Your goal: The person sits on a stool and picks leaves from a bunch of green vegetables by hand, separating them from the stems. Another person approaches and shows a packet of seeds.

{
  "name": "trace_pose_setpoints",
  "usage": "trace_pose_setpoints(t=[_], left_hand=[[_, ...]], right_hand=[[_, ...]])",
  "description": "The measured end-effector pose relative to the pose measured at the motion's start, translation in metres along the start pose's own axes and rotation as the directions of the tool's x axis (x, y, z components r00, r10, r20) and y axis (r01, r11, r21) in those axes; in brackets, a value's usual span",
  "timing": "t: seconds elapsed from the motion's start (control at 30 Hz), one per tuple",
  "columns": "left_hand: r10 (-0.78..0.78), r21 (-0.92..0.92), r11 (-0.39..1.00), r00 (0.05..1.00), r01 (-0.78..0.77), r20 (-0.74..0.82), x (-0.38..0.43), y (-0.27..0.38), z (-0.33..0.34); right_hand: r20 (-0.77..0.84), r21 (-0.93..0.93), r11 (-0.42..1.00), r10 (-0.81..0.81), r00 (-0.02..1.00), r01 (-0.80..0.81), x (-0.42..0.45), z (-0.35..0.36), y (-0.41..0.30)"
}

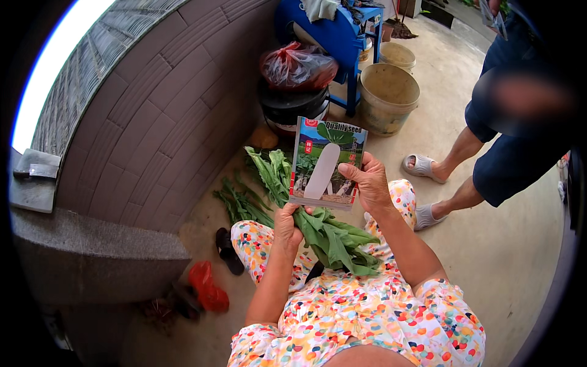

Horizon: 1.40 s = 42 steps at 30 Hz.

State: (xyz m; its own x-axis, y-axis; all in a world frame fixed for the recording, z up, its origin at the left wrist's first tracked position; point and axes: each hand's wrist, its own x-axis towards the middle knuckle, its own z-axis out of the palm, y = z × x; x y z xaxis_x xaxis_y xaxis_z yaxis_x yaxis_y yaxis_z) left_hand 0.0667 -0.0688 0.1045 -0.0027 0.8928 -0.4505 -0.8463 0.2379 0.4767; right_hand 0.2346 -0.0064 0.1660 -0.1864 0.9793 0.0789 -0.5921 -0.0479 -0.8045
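A printed seed packet [323, 167] with a white radish pictured on it is held up in front of me. My right hand [369, 179] grips its right side, thumb on the front. At the packet's lower left edge is my left hand [289, 225], closed around a bunch of leafy greens [337, 238]; whether it also pinches the packet, I cannot tell. The bunch lies across my lap, its far leaves showing beyond the packet's left side. More greens [240, 202] lie on the floor past my left knee.
A person [504, 160] in dark shorts and sandals stands at the right. Ahead are a lidded black bucket [293, 108] under a tied plastic bag [298, 69], a blue machine [321, 34] and an open bucket [390, 98]. A red bag [208, 286] and dark shoe [228, 252] are at left.
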Motion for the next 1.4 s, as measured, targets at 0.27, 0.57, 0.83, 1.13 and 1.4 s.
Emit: trace_pose_setpoints(t=[0.27,0.57,0.83,1.13,1.4], left_hand=[[0.38,0.237,0.893,0.923,-0.382,0.059,-0.018,0.02,0.022],[0.398,0.221,0.892,0.917,-0.395,0.034,-0.021,0.015,0.019],[0.386,0.174,0.906,0.922,-0.387,0.04,-0.028,0.01,0.019],[0.414,0.17,0.892,0.908,-0.42,0.071,-0.033,0.01,0.019],[0.414,0.133,0.899,0.909,-0.417,0.055,-0.036,0.011,0.019]], right_hand=[[-0.011,-0.078,0.997,0.013,1.0,-0.014,-0.002,-0.004,-0.001],[0.0,-0.032,0.999,0.036,0.999,-0.036,-0.007,-0.005,-0.003],[0.021,-0.009,0.999,0.047,0.999,-0.047,-0.007,-0.008,-0.003],[0.036,-0.041,0.999,0.035,0.999,-0.033,-0.007,-0.007,-0.005],[0.059,0.071,0.993,0.092,0.994,-0.096,-0.011,-0.01,-0.007]])
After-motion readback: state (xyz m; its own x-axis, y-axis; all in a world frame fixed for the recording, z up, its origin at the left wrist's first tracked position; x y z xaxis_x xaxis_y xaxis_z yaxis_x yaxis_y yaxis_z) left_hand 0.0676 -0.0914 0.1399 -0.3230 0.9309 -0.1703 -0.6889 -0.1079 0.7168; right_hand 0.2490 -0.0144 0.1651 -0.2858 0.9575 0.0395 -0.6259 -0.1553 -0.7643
